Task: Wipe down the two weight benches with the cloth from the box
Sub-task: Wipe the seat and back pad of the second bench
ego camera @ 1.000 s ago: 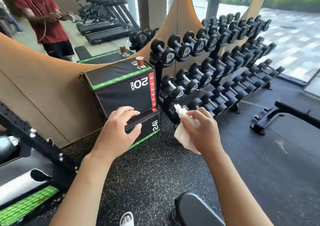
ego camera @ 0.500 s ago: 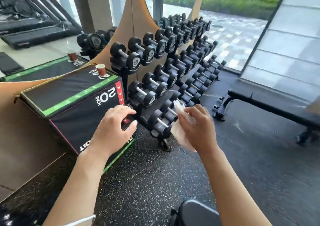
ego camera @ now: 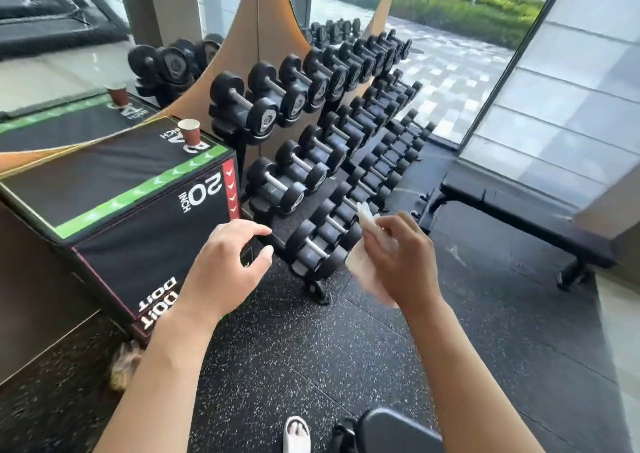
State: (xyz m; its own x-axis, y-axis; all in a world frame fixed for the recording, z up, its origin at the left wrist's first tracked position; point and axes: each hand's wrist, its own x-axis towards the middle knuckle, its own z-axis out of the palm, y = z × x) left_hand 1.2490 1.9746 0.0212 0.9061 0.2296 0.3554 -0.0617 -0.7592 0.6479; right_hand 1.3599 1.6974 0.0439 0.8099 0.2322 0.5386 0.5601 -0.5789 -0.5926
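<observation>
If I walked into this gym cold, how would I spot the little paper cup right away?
Find the big black padded box marked "20 INCH", standing left of the dumbbell rack against the mirrored wall. The paper cup stands upright on its top, at the far corner nearest the rack. It is the only small brown thing there; the similar cup behind it is just a reflection in the mirror.

speckled rubber floor | dumbbell rack | daylit windows
</observation>
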